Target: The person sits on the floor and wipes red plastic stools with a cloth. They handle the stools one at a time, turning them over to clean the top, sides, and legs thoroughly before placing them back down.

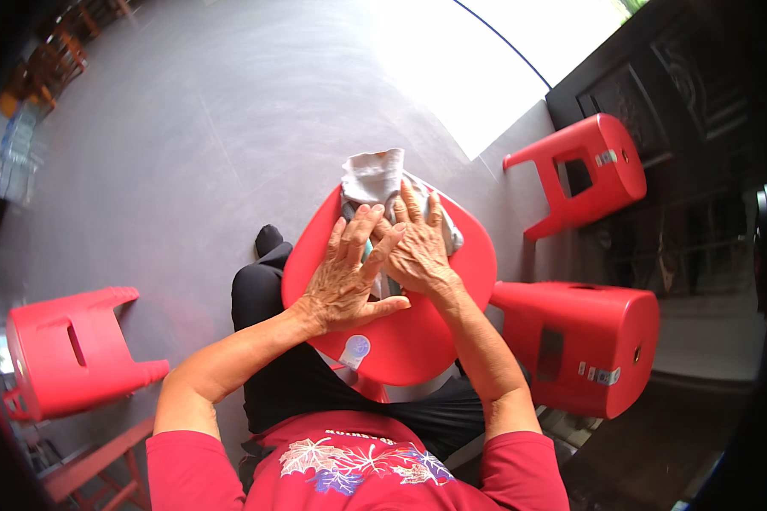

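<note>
A red plastic stool point(409, 341) stands in front of me, between my legs. On its far half lies a piece of light grey cloth point(373, 177), bunched, with its far end sticking out past the stool's edge. My left hand point(339, 277) is open over the near part of the cloth, fingers stretched forward and thumb pointing right. Pressed flat on the cloth at its right, my right hand point(419, 251) has its fingers spread. The fingers of both hands come close together and cover the middle of the cloth, so its kind is hard to make out.
Two red stools, one upper point(571, 170) and one lower point(579, 341), lie at the right. Another red stool point(77, 349) is at the left, above a reddish-brown wooden frame point(102, 464). A dark carved door point(639, 102) stands at the upper right. Grey floor point(196, 119) stretches ahead.
</note>
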`<state>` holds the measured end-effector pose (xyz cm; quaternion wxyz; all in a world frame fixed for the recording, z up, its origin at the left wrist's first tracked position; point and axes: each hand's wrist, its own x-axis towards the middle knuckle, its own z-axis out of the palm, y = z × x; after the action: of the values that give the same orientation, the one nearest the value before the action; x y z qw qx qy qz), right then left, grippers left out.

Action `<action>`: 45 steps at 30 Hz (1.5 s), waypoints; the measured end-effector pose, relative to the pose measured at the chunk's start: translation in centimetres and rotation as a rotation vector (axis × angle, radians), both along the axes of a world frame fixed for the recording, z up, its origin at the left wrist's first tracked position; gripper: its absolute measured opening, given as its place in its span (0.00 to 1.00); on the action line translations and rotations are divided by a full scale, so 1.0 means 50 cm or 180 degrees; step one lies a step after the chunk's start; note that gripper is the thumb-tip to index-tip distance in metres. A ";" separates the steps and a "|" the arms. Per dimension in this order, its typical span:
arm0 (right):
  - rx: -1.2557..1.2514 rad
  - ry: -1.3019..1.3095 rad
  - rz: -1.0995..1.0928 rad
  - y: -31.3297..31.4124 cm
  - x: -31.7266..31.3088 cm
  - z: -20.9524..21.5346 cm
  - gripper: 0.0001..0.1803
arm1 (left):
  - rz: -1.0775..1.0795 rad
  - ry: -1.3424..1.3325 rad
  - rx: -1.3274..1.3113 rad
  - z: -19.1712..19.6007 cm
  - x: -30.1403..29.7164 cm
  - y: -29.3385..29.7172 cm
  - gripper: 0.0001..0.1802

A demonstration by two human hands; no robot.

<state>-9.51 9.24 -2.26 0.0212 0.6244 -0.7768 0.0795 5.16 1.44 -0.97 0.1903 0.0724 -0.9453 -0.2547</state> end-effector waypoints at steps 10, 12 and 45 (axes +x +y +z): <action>-0.1226 -0.1452 0.0117 0.148 0.106 0.054 0.29 | 0.0346 -0.0217 0.0158 -0.013 0.032 0.020 0.42; -0.1430 -0.1585 -0.0556 0.199 0.123 0.042 0.27 | 0.0233 -0.0336 -0.0271 -0.020 0.050 0.035 0.36; 0.0159 -0.0541 -0.0902 0.179 0.149 0.053 0.35 | -0.1268 -0.0162 0.3745 -0.154 -0.184 -0.278 0.33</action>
<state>-2.07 18.19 0.41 -0.0490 0.4999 -0.8578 0.1089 -4.02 -12.46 -8.69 0.0448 -0.0066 -0.6462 -0.7618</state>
